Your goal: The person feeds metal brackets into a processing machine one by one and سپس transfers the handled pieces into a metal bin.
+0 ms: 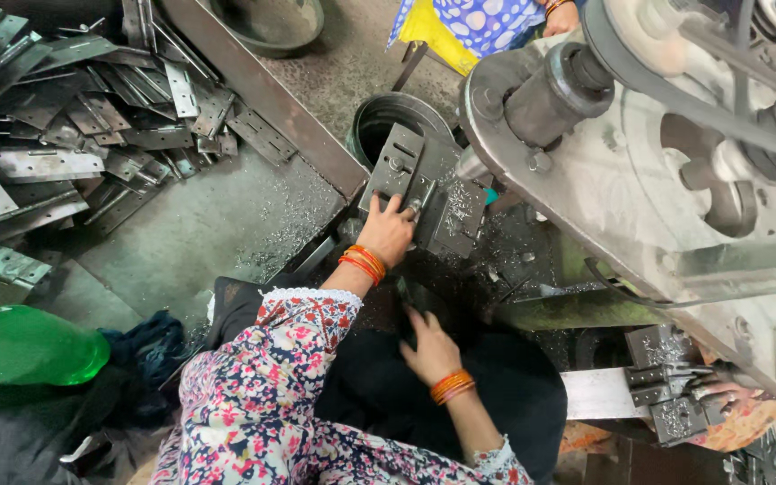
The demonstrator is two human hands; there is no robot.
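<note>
The left hand lies with fingers curled loosely on a flat grey metal plate that sits on the bed of a big belt-driven press, just in front of a round metal bucket; it presses on the plate rather than gripping it. The right hand rests half open over dark cloth on the lap, touching a thin dark piece whose kind I cannot tell. A heap of metal hinges lies on the table at the left, near a green plastic bottle.
</note>
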